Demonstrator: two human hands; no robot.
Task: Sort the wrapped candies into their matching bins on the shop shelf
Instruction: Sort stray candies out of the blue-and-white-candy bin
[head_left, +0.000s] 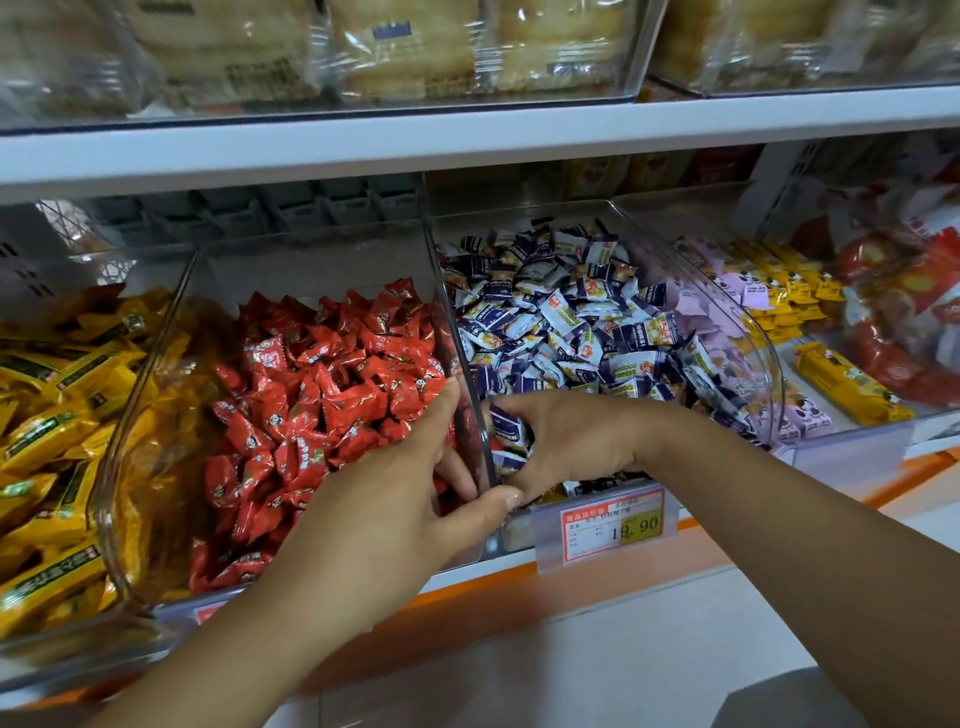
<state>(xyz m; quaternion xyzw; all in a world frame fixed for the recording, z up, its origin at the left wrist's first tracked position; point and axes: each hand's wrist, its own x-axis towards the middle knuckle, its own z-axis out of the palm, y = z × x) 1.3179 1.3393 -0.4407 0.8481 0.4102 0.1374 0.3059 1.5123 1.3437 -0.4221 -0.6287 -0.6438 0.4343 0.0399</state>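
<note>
right hand (571, 441) curls round blue candies (506, 428) at 6 o'clock in their bin (763, 358); left hand (410, 499) grip unclear; sift slowly.

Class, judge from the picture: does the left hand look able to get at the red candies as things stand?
Probably yes. The left hand is inside the open-topped bin, fingers touching the red candies; nothing covers them. The clear divider stands only at its right side.

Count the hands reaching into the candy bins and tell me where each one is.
2. The left hand has its fingers in the red candy bin, thumb over the clear wall. The right hand grips blue-and-white candies in the next bin.
</note>
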